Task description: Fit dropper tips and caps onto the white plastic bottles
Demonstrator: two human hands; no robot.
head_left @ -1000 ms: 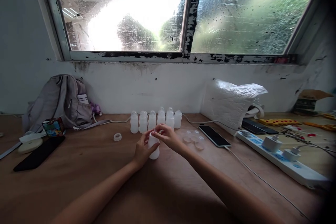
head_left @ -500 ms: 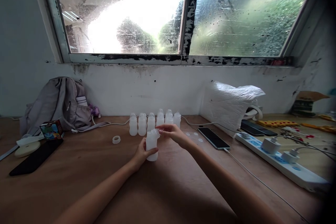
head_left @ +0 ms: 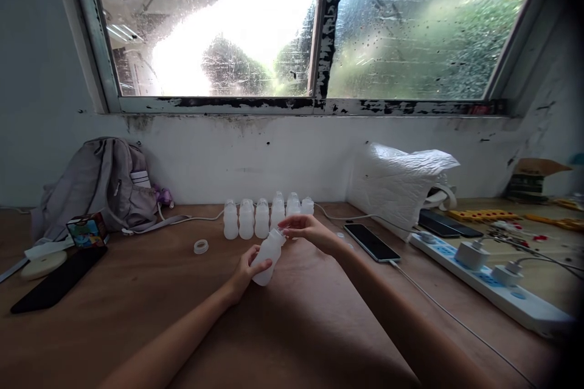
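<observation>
My left hand (head_left: 245,270) is wrapped round a small white plastic bottle (head_left: 269,255), which is tilted with its top leaning right. My right hand (head_left: 311,231) is at the bottle's mouth, its fingers pinched on the cap there. Behind them several more white bottles (head_left: 264,217) stand in a row near the wall. A few clear lids (head_left: 341,237) lie on the wooden table (head_left: 150,292) just right of my right hand, partly hidden by it.
A roll of tape (head_left: 201,247) lies left of the bottles. A grey backpack (head_left: 103,182), a small colourful box (head_left: 86,230) and a black phone (head_left: 57,279) sit at the left. A phone on a cable (head_left: 371,242), a white bag (head_left: 401,182) and a power strip (head_left: 493,282) are at the right.
The bottle stood upright on the table and is now lifted a little and tilted to the right. My right hand has stayed at its top.
</observation>
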